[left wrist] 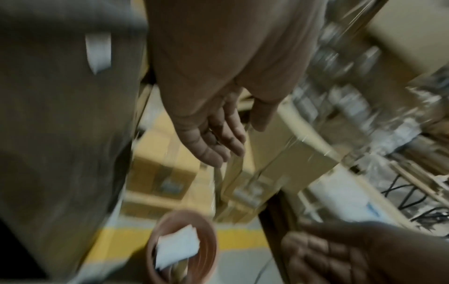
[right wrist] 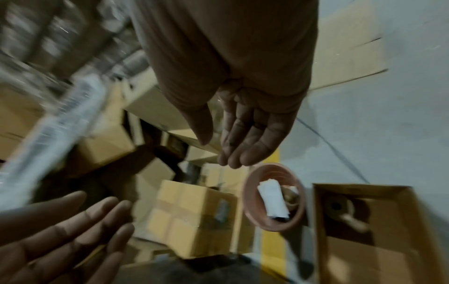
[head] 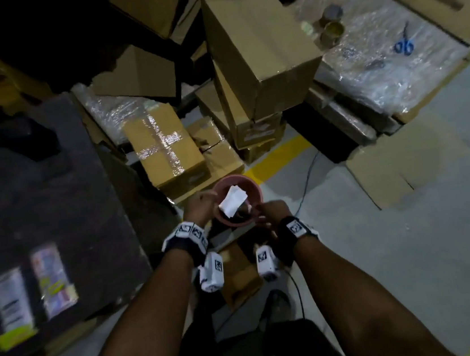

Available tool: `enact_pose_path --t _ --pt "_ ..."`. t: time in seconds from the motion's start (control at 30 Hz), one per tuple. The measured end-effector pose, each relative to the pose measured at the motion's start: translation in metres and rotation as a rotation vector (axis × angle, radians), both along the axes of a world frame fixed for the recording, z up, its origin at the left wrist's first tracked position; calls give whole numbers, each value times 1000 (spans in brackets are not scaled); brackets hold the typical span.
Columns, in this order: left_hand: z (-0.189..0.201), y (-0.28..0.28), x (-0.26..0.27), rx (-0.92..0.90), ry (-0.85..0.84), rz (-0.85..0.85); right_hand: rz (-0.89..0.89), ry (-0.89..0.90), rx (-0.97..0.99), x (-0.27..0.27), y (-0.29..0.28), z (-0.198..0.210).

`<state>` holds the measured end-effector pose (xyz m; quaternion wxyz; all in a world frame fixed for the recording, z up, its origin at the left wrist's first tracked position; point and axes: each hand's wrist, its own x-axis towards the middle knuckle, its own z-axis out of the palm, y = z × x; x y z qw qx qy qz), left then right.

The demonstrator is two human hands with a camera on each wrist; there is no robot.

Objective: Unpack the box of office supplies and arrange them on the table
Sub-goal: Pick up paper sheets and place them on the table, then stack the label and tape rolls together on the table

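A pink round bowl (head: 238, 204) with a folded white paper (head: 233, 200) in it sits low by the yellow floor line. In the head view my left hand (head: 201, 204) is at its left rim and my right hand (head: 267, 213) at its right rim. The wrist views show both hands above the bowl (left wrist: 182, 247) with straight fingers and nothing in them: the left hand (left wrist: 213, 138) and the right hand (right wrist: 243, 138). An open cardboard box (right wrist: 364, 230) beside the bowl (right wrist: 274, 198) holds a brown item I cannot make out.
A dark table (head: 51, 185) at the left carries two wrapped packets (head: 53, 277). Stacked cartons (head: 256, 51) stand ahead. Blue scissors (head: 404, 44) and tape rolls (head: 332, 29) lie on a plastic-wrapped surface at the far right. A cable (head: 308, 180) crosses the grey floor.
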<state>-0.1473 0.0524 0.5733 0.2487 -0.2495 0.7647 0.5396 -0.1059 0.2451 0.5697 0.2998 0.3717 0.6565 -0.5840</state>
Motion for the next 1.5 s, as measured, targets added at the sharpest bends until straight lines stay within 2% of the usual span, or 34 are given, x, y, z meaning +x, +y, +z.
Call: enact_pose_path --t 0.07,0.13,0.23,0.33,0.53,0.7,0.9,1.03,1.17,1.27,1.33,1.4,1.43,1.47,1.5 --pt "61 -2 6 5 20 30 25 61 -14 -4 -10 47" --pt "99 -16 20 7 65 17 45 121 -33 -5 -25 83" --pt "121 -47 41 3 135 58 88 173 -40 2 -51 120" --pt "132 -92 71 -8 170 91 168 180 -45 12 -95 132" --pt "134 -218 134 3 232 259 297 148 -26 46 -227 136" --pt "124 -358 173 -37 202 368 468 83 -112 70 -366 113" --pt "116 -490 207 -117 175 451 517 197 -158 89 -519 144" --pt "111 -555 225 -245 135 577 561 221 -237 104 -603 145" --pt "82 -612 230 -282 98 648 771 144 -248 108 -672 143" --pt "90 -637 228 -301 46 648 908 147 -214 106 -709 131" --pt "91 -650 225 -332 -7 583 1049 207 -142 106 -723 125" --pt "89 -662 220 -353 -88 515 1125 325 -148 108 -735 114" --pt "87 -665 218 -344 -133 493 1139 227 -218 108 -739 114" --pt "85 -668 215 -328 -167 477 1334 411 -167 106 -745 111" --pt "83 -671 213 -326 -196 461 1355 666 4 107 -748 102"
